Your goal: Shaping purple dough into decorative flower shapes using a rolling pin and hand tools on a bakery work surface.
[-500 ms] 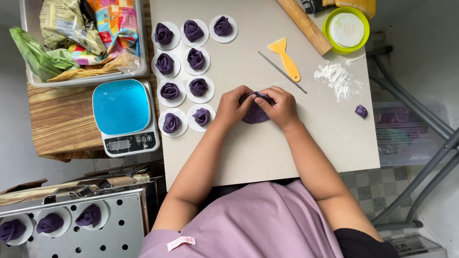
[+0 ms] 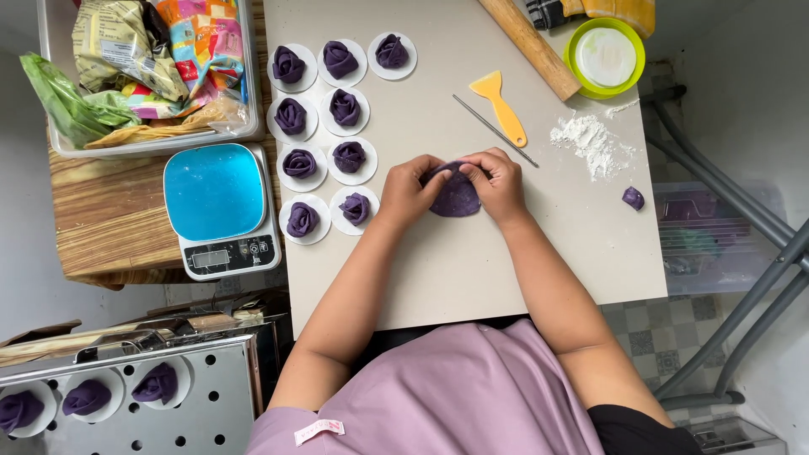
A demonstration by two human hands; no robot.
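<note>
Two hands at work: our left hand (image 2: 409,190) and right hand (image 2: 497,181) meet over a purple dough piece (image 2: 456,196) lying on the surface (image 2: 472,270).
Head view, fingers: both sets of fingers are curled and pinching the upper edge of the dough piece, thumbs tucked towards each other.
Dough piece position: it sits flat on the surface between our hands, just right of the rows of rose-shaped buns (image 2: 348,157) on white paper rounds.
Nearby tools: a yellow scraper (image 2: 499,94) and a thin metal skewer (image 2: 493,129) lie just beyond our hands; a flour heap (image 2: 586,141) and a small dough scrap (image 2: 633,198) lie to the right.
Further off: a rolling pin (image 2: 531,46), a green-rimmed bowl (image 2: 604,56), and a blue-topped scale (image 2: 217,206) to the left.
Doing it well: we judge that light, even pinches with both hands, keeping the dough piece pressed to the surface, would hold the folds without tearing.
</note>
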